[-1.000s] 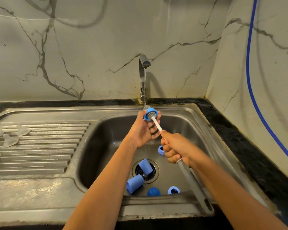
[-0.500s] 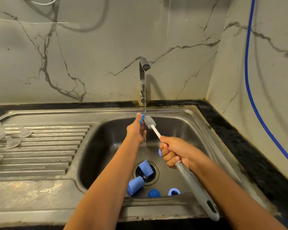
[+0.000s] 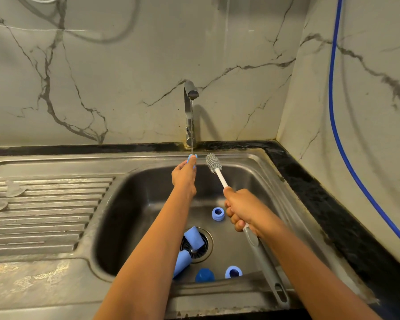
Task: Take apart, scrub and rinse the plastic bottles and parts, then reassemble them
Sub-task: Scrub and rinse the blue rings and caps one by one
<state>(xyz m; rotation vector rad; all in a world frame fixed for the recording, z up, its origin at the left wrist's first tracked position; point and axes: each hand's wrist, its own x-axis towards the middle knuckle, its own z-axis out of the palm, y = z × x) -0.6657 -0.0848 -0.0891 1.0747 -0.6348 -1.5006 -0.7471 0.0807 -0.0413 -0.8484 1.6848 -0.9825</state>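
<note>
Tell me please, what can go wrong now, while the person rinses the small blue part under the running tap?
1. The left hand holds the small blue ring under the stream from the tap; wet, it could slip into the sink.
2. A blue tube lies across the drain, so water may drain slowly.
3. The brush head, held by the right hand, is close beside the ring and might knock it loose.

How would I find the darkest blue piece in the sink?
Look in the steel sink, along its near wall. A cap lies there between a pale blue tube and a pale blue ring. Only it is dark blue.
</note>
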